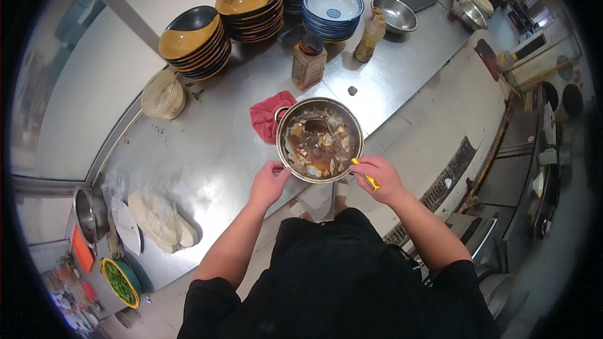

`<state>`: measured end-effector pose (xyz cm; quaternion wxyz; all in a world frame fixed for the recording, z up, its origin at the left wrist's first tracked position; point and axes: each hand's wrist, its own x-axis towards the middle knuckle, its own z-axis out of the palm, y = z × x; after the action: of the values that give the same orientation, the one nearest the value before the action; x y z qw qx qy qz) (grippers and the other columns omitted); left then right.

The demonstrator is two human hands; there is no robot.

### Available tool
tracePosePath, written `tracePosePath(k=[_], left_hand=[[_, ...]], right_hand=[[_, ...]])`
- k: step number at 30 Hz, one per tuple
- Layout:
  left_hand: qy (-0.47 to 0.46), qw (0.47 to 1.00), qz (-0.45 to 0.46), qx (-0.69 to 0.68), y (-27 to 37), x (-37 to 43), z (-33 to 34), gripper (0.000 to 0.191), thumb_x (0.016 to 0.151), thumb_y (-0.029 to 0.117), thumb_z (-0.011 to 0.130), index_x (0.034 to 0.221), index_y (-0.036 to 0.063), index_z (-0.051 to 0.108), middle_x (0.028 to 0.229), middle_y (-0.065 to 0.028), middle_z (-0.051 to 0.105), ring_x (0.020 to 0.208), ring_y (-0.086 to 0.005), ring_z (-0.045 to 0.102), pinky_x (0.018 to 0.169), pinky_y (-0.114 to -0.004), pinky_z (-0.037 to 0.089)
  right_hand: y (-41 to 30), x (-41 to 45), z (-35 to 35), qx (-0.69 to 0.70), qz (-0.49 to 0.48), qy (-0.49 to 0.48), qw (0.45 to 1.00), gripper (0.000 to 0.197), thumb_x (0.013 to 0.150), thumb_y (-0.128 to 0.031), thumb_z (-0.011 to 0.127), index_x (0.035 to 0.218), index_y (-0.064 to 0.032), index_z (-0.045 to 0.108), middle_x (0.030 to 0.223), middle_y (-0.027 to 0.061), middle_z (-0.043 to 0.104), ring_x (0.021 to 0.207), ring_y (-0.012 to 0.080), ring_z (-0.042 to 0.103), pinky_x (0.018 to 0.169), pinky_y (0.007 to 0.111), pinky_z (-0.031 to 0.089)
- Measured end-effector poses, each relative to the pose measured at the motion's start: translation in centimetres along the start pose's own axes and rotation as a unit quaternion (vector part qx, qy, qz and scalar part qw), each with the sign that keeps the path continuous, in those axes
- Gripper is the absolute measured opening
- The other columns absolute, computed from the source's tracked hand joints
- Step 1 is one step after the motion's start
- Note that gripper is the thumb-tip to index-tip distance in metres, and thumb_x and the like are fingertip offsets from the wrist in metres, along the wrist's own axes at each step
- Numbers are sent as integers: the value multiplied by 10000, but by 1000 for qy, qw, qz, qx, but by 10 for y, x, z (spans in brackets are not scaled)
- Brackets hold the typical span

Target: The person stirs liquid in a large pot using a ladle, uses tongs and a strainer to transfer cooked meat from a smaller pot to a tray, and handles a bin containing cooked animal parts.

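Note:
A round metal pot stands at the front edge of the steel counter, filled with brown broth and pale chunks. My left hand pinches the pot's near-left rim between thumb and fingers. In my right hand is the yellow handle of a ladle, at the pot's right rim. The ladle's bowl dips into the broth, so part of it is hidden. A red cloth lies beside the pot, against its left ring handle.
Behind the pot stand a spice jar, a squeeze bottle and stacked bowls. A steel bowl is at the back right. Bagged pale dough and a basin of chopped greens lie left. A floor drain runs to the right.

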<state>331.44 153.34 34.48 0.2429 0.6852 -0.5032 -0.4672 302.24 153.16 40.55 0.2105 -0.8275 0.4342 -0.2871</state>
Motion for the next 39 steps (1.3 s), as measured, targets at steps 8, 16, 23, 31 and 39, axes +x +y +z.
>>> tracePosePath(k=[8, 16, 23, 31, 39], left_hand=[[169, 943, 262, 120, 75, 37, 23, 236, 713, 118, 641, 907, 28, 542, 832, -115, 548, 761, -278, 543, 723, -352, 451], [-9, 921, 277, 272, 200, 169, 136, 255, 742, 185, 622, 956, 56, 570, 964, -142, 564, 924, -319, 554, 762, -414, 472], [-115, 855, 158, 481, 182, 267, 208, 246, 800, 91, 486, 1027, 48, 569, 1085, -173, 560, 956, -330, 570, 807, -396, 483], [-289, 934, 8, -211, 210, 208, 142, 233, 879, 69, 515, 1096, -15, 512, 980, -91, 590, 877, -165, 609, 719, -273, 476], [-49, 995, 50, 70, 161, 85, 42, 219, 773, 86, 604, 979, 13, 603, 858, -81, 640, 739, -152, 608, 697, -271, 482]], right_hand=[[40, -1, 1, 96, 57, 25, 993, 223, 727, -143, 676, 946, -119, 641, 901, 117, 633, 818, 282, 610, 716, 339, 499], [76, 26, -37, 111, -4, -107, 988, 220, 768, -204, 638, 976, -135, 615, 916, 64, 618, 827, 262, 596, 692, 356, 493], [106, 27, -59, 133, -1, -154, 979, 243, 802, -247, 586, 1020, -141, 605, 954, 73, 618, 840, 274, 593, 714, 376, 487], [119, 37, -71, 152, -7, -183, 971, 249, 807, -259, 584, 1029, -147, 600, 957, 65, 621, 861, 264, 592, 725, 371, 477], [98, 45, -69, 146, 13, -197, 969, 267, 830, -239, 567, 1064, -113, 573, 950, 92, 594, 859, 291, 574, 738, 358, 475]])
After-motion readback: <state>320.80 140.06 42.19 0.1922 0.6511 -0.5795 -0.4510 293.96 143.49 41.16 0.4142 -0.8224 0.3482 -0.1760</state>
